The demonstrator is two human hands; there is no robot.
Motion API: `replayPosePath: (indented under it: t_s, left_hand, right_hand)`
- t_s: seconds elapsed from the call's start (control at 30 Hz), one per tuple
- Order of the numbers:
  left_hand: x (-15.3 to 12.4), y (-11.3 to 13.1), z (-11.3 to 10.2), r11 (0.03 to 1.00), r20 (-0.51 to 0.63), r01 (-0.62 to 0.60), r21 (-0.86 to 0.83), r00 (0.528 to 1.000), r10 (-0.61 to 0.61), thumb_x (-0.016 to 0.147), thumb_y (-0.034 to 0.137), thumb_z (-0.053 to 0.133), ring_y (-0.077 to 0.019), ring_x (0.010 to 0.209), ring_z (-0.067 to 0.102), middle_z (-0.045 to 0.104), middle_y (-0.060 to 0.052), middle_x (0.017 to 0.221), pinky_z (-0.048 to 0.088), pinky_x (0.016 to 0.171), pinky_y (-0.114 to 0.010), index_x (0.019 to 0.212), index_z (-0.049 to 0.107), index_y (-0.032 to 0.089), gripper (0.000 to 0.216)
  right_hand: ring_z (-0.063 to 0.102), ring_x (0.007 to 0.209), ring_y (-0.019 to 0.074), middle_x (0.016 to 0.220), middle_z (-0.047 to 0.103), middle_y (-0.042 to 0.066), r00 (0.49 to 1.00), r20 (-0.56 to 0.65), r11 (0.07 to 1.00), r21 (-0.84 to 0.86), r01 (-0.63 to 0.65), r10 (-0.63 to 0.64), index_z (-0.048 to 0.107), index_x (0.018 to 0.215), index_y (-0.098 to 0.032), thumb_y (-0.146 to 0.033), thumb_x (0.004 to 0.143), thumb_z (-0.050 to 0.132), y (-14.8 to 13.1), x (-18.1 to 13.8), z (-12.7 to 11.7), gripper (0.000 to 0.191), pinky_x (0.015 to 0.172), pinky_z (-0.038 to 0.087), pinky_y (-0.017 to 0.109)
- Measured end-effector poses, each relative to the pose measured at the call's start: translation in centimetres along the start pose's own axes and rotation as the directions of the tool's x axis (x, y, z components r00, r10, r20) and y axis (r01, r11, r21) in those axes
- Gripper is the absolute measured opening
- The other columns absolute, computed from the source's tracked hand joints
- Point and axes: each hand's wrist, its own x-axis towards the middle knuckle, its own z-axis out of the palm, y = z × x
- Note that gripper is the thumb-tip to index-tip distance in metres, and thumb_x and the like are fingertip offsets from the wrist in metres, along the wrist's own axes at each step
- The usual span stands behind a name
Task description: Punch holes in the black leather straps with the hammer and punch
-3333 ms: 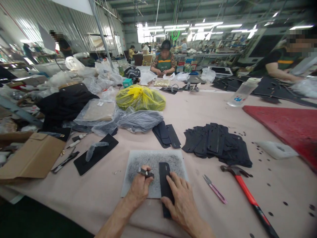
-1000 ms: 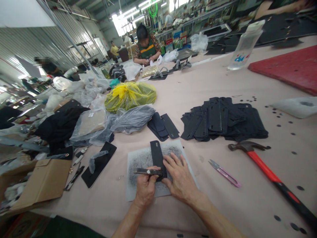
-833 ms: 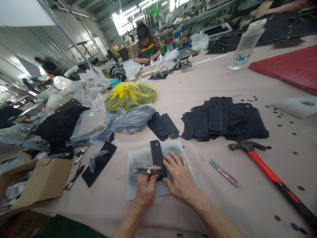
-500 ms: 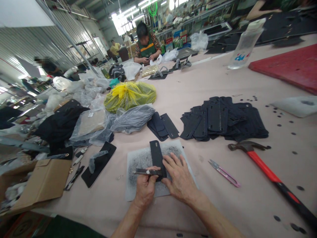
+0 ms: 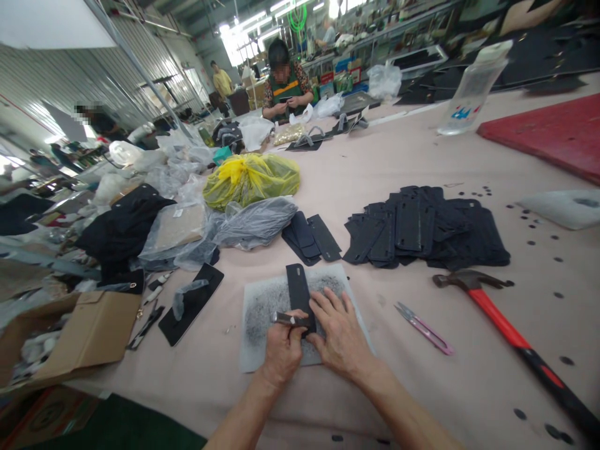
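now left hand (image 5: 281, 350) grips punch (image 5: 285, 319) at black strip (image 5: 298, 290); right hand (image 5: 342, 337) open, flat, pinning strip; hammer (image 5: 497, 319) unheld, near.

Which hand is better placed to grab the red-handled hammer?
Right, probably. The right hand only presses the flat black strip, on the same side as the red-handled hammer; the left hand grips the small metal punch.

On the worktop (image 5: 375, 162), a pad (image 5: 262, 306) lies nearest the person, with a strip (image 5: 296, 287) lengthwise on it. The left hand (image 5: 281, 350), holding a metal tool (image 5: 285, 319), and the right hand (image 5: 342, 337) sit side by side on the strip's near end. Snips (image 5: 424, 328) lie right of the pad, a hammer (image 5: 497, 319) further right, and a pile of strips (image 5: 426, 228) behind both. A cardboard box (image 5: 89, 328) sits far left.
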Motion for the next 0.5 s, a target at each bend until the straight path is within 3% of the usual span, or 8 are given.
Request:
replayPosePath:
  t_s: [0.13, 0.23, 0.3, 0.37, 0.43, 0.5]
  left_hand:
    - [0.3, 0.4, -0.2, 1.0, 0.026, -0.003, -0.023, 1.0, 0.004, 0.087, 0.016, 0.047, -0.0205, 0.097, 0.068, 0.073, -0.007, 0.099, 0.055, 0.089, -0.034, 0.099, 0.067, 0.018, 0.024]
    - [0.4, 0.5, -0.4, 1.0, 0.048, 0.005, -0.027, 0.999, -0.004, 0.084, 0.014, 0.048, -0.0204, 0.096, 0.069, 0.073, -0.007, 0.098, 0.055, 0.089, -0.033, 0.099, 0.067, 0.018, 0.025]
    - [0.4, 0.5, -0.4, 1.0, 0.053, 0.022, -0.021, 0.998, -0.021, 0.083, 0.013, 0.049, -0.0207, 0.095, 0.069, 0.074, -0.006, 0.098, 0.054, 0.089, -0.033, 0.099, 0.068, 0.018, 0.025]
    - [0.4, 0.6, -0.4, 0.999, 0.064, 0.036, -0.017, 0.997, -0.035, 0.082, 0.012, 0.05, -0.0208, 0.095, 0.069, 0.074, -0.006, 0.098, 0.054, 0.089, -0.033, 0.098, 0.068, 0.018, 0.025]
    - [0.4, 0.8, -0.5, 0.999, 0.081, 0.046, -0.005, 0.996, -0.046, 0.083, 0.012, 0.05, -0.0208, 0.094, 0.069, 0.074, -0.006, 0.096, 0.053, 0.088, -0.032, 0.098, 0.068, 0.018, 0.024]
    - [0.4, 1.0, -0.5, 0.998, 0.088, 0.058, 0.018, 0.994, -0.059, 0.083, 0.012, 0.05, -0.0206, 0.091, 0.069, 0.074, -0.006, 0.093, 0.053, 0.086, -0.031, 0.097, 0.068, 0.019, 0.023]
  right_hand:
    - [0.031, 0.138, 0.0314, 0.144, 0.046, 0.01, 0.998, -0.032, 0.998, 0.049, 0.047, -0.045, 0.052, 0.131, -0.018, -0.028, 0.079, 0.06, 0.4, -0.4, -0.7, 0.053, 0.113, 0.021, 0.056]
    - [0.044, 0.127, 0.0282, 0.135, 0.052, 0.015, 0.968, -0.249, 1.0, 0.024, 0.001, 0.005, 0.054, 0.125, -0.016, -0.031, 0.086, 0.054, 2.8, -2.3, -3.3, 0.042, 0.106, 0.036, 0.048]
    - [0.051, 0.119, 0.0294, 0.126, 0.057, 0.017, 0.906, -0.415, 0.991, -0.066, -0.12, 0.082, 0.056, 0.12, -0.014, -0.036, 0.087, 0.051, 6.1, -4.7, -5.8, 0.04, 0.101, 0.041, 0.046]
    - [0.053, 0.116, 0.0353, 0.122, 0.057, 0.022, 0.864, -0.473, 0.931, -0.211, -0.298, 0.17, 0.058, 0.117, -0.011, -0.043, 0.087, 0.049, 10.4, -8.1, -8.4, 0.045, 0.097, 0.043, 0.05]
    - [0.06, 0.099, 0.0404, 0.11, 0.06, 0.026, 0.832, -0.446, 0.783, -0.363, -0.505, 0.33, 0.062, 0.108, -0.012, -0.05, 0.085, 0.048, 15.1, -11.7, -10.5, 0.046, 0.082, 0.046, 0.054]
    - [0.063, 0.071, 0.0375, 0.077, 0.063, 0.023, 0.786, -0.337, 0.695, -0.368, -0.617, 0.519, 0.064, 0.085, -0.019, -0.054, 0.079, 0.055, 19.2, -14.7, -11.8, 0.037, 0.064, 0.047, 0.05]
